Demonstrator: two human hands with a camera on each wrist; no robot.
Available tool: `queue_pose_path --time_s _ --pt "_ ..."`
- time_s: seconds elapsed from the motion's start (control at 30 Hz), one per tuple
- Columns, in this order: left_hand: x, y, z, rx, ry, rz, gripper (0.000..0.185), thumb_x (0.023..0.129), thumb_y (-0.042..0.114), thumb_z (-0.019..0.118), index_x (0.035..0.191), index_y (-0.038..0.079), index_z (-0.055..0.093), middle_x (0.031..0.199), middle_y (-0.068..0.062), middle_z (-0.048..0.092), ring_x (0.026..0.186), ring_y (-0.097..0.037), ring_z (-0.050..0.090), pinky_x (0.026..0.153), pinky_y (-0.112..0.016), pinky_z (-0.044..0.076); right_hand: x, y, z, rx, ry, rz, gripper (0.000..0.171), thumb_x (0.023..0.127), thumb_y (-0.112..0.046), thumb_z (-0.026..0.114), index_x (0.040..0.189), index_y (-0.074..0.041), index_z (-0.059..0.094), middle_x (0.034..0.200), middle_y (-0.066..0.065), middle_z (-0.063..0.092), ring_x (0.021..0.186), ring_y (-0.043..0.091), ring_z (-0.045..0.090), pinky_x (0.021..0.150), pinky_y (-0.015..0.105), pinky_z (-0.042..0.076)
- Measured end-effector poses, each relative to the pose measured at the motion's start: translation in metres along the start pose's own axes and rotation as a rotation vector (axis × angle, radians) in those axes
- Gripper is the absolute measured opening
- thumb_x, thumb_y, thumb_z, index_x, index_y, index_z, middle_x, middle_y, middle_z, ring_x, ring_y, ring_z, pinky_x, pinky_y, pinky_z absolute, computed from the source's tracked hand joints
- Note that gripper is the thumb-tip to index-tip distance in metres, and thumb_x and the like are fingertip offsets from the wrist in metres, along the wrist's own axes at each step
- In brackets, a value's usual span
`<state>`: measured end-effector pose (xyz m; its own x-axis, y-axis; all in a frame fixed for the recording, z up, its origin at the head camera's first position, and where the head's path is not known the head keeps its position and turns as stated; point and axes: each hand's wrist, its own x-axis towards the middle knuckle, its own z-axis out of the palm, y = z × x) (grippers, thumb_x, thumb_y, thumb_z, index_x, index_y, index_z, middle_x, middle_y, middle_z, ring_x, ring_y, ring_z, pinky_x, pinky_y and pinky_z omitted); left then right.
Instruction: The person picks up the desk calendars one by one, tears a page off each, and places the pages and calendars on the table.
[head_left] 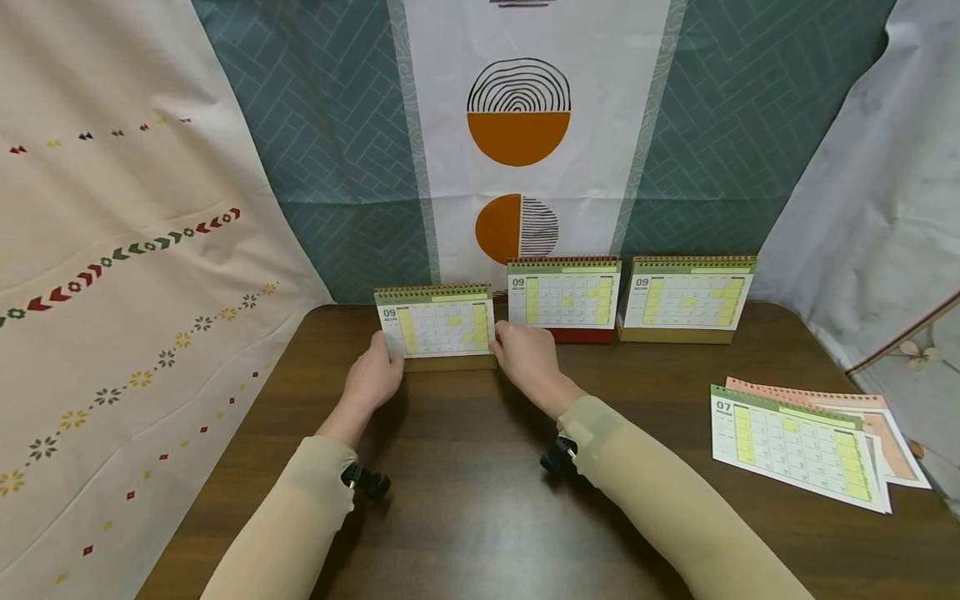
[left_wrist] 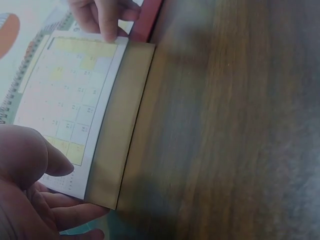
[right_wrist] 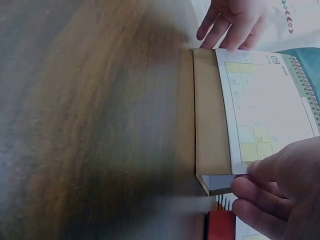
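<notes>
A desk calendar (head_left: 442,327) with a tan base, gold spiral binding and a page marked 09 stands upright at the back left of the table. My left hand (head_left: 372,372) grips its left edge. In the left wrist view, the thumb (left_wrist: 60,161) lies over the page front and the other fingers are around the side. At the opposite edge, my right hand (head_left: 528,358) pinches the calendar's lower right side, thumb in front. The right wrist view shows the open end of the folded base (right_wrist: 216,184) just beside those fingers.
Right of the held calendar stand a red-based calendar (head_left: 564,296) and another tan-based calendar (head_left: 688,300), both on 09. Loose calendar pages (head_left: 798,450), the top one marked 07, lie at the table's right. Patterned cloth (head_left: 345,150) hangs along the back and sides.
</notes>
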<state>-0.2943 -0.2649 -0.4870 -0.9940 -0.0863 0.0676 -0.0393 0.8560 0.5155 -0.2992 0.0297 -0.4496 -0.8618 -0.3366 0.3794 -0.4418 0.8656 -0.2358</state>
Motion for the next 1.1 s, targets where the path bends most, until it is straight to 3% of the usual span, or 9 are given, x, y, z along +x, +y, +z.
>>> queue_pose_path --time_s 0.03,0.2,0.23,0.3,0.43,0.47,0.53,0.8,1.1 --pt "0.003 -0.005 0.001 -0.018 -0.007 0.017 0.054 0.112 0.027 0.051 0.151 -0.008 0.039 0.128 -0.036 0.068 0.095 -0.041 0.069 0.08 -0.055 0.052 0.001 0.0 0.001 -0.006 0.001 0.003 0.024 0.106 -0.024 0.078 0.087 -0.011 0.07 0.072 0.004 0.07 0.065 0.025 0.067 0.059 0.043 0.052" --pt "-0.008 0.022 -0.016 -0.024 -0.042 -0.025 0.06 0.113 0.021 0.049 0.159 -0.013 0.03 0.138 -0.04 0.063 0.115 -0.049 0.068 0.095 -0.06 0.052 0.009 0.0 0.006 -0.037 -0.015 0.009 0.024 0.108 -0.025 0.076 0.09 -0.01 0.069 0.072 0.004 0.069 0.066 0.026 0.069 0.059 0.044 0.054" --pt "0.002 0.009 -0.008 -0.033 -0.026 -0.005 0.062 0.113 0.025 0.049 0.16 -0.011 0.031 0.136 -0.038 0.065 0.113 -0.046 0.069 0.094 -0.057 0.054 0.011 -0.001 0.007 -0.044 -0.023 0.01 0.024 0.108 -0.025 0.076 0.09 -0.01 0.069 0.072 0.004 0.069 0.066 0.025 0.069 0.058 0.043 0.053" --pt "0.006 0.015 -0.011 -0.023 -0.044 -0.047 0.06 0.111 0.019 0.05 0.159 -0.012 0.031 0.139 -0.039 0.063 0.115 -0.046 0.068 0.096 -0.058 0.052 0.014 -0.001 0.007 -0.054 -0.035 0.009 0.023 0.108 -0.024 0.076 0.091 -0.009 0.07 0.071 0.003 0.068 0.065 0.024 0.068 0.058 0.042 0.053" --pt "0.038 -0.013 0.009 0.004 -0.028 -0.049 0.061 0.107 0.021 0.054 0.156 -0.01 0.036 0.137 -0.036 0.065 0.102 -0.04 0.067 0.085 -0.055 0.053 0.022 -0.002 0.008 -0.073 -0.041 0.01 0.021 0.107 -0.022 0.076 0.093 -0.008 0.072 0.075 0.006 0.072 0.068 0.024 0.07 0.06 0.042 0.055" --pt "0.037 -0.007 0.008 0.018 -0.034 -0.073 0.061 0.106 0.02 0.055 0.156 -0.011 0.036 0.138 -0.037 0.064 0.101 -0.041 0.066 0.084 -0.056 0.053 0.024 -0.002 0.008 -0.079 -0.042 0.009 0.021 0.107 -0.022 0.076 0.093 -0.007 0.073 0.076 0.006 0.072 0.068 0.024 0.071 0.06 0.042 0.056" --pt "0.05 -0.02 0.018 0.015 -0.016 -0.076 0.065 0.105 0.023 0.056 0.158 -0.008 0.036 0.136 -0.033 0.066 0.098 -0.038 0.065 0.08 -0.053 0.052 0.026 -0.002 0.009 -0.087 -0.046 0.013 0.02 0.107 -0.022 0.076 0.093 -0.007 0.073 0.076 0.007 0.073 0.07 0.025 0.072 0.062 0.043 0.057" --pt "0.075 -0.042 0.034 0.026 -0.004 -0.039 0.067 0.104 0.023 0.052 0.159 -0.009 0.032 0.131 -0.033 0.068 0.091 -0.037 0.064 0.072 -0.05 0.052 0.036 -0.003 0.012 -0.117 -0.062 0.024 0.021 0.108 -0.022 0.074 0.096 -0.005 0.073 0.08 0.009 0.074 0.076 0.028 0.074 0.066 0.044 0.059" --pt "0.093 -0.05 0.04 0.022 -0.025 -0.042 0.067 0.105 0.026 0.052 0.159 -0.008 0.031 0.132 -0.031 0.067 0.097 -0.038 0.068 0.075 -0.05 0.053 0.044 -0.002 0.012 -0.108 -0.045 0.039 0.021 0.107 -0.019 0.075 0.091 -0.005 0.073 0.079 0.009 0.075 0.076 0.029 0.074 0.066 0.046 0.059"
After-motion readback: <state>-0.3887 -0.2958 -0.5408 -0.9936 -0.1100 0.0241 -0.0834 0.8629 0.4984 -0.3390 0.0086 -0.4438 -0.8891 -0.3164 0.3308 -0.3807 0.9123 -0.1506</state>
